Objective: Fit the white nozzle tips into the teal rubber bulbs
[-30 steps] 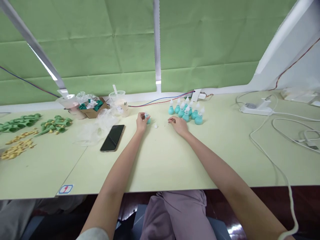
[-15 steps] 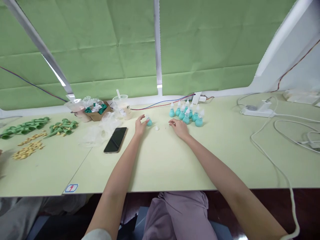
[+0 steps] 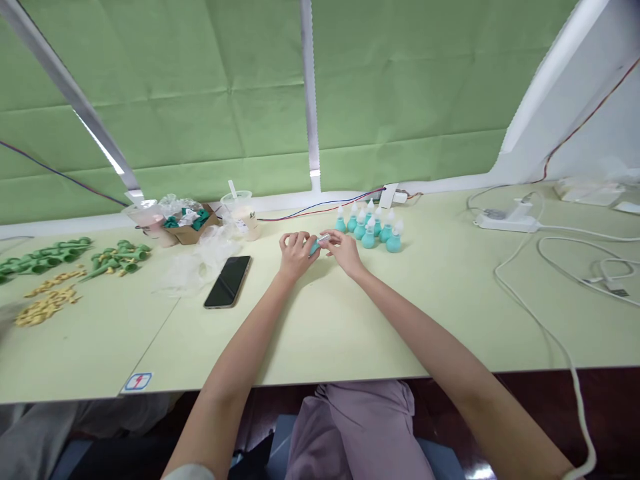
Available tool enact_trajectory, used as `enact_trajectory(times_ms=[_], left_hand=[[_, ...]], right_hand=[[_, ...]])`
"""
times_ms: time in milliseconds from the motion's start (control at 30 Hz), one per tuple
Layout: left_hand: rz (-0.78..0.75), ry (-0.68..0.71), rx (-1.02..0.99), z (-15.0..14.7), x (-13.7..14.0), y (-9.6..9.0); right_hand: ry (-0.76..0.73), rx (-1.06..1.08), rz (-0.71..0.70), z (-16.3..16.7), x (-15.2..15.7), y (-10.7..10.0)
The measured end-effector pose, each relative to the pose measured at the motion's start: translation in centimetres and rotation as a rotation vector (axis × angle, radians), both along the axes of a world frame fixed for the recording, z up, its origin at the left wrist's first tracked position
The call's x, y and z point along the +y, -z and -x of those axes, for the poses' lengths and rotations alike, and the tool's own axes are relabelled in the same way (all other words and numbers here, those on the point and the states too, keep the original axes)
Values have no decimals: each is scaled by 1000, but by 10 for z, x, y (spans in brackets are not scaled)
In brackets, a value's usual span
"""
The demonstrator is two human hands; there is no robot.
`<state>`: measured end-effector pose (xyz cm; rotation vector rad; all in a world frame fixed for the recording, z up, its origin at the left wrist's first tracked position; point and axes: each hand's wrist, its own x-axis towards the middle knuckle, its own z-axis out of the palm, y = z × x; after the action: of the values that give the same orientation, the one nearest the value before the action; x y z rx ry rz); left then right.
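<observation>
My left hand (image 3: 299, 252) is closed round a small teal squeeze bottle (image 3: 315, 247) held just above the table, lying tilted with its white end to the right. At that end, the fingers of my right hand (image 3: 342, 251) pinch a small white cap (image 3: 325, 238); how far it sits on the bottle is hidden by the fingers. Right of my hands stands a group of several like teal bottles (image 3: 369, 239), upright, with white pointed tips.
A black phone (image 3: 227, 283) lies left of my arms. Behind it are crumpled clear plastic (image 3: 200, 260), a plastic cup with a straw (image 3: 244, 217) and a small cardboard box (image 3: 193, 233). Green parts (image 3: 123, 257) and yellow pieces (image 3: 47, 308) lie far left. A power strip (image 3: 507, 220) with white cables is right.
My left hand has brought the teal bottle right, and my right hand has moved left to meet it. The small white cap that lay on the table is now at my fingers.
</observation>
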<state>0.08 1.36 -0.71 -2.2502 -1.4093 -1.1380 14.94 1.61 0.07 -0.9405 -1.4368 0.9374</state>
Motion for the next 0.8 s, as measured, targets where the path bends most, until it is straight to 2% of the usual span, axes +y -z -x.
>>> enact_trajectory(times_ms=[100, 167, 267, 500, 600, 667, 800], left_hand=[[46, 108, 18, 0, 3, 1], [118, 124, 23, 0, 4, 3], [177, 65, -4, -5, 5, 4], [189, -7, -33, -23, 3, 0], [198, -88, -79, -11, 7, -1], [162, -156, -181, 7, 11, -1], [53, -310, -427, 41, 19, 2]], right_hand=[[-5, 24, 5, -5, 1, -2], [-13, 37, -13, -6, 1, -5], [14, 54, -61, -5, 0, -10], [114, 23, -182, 0, -8, -14], [206, 2, -324, -7, -11, -22], [263, 28, -381, -15, -8, -26], [191, -16, -286, -20, 16, -20]])
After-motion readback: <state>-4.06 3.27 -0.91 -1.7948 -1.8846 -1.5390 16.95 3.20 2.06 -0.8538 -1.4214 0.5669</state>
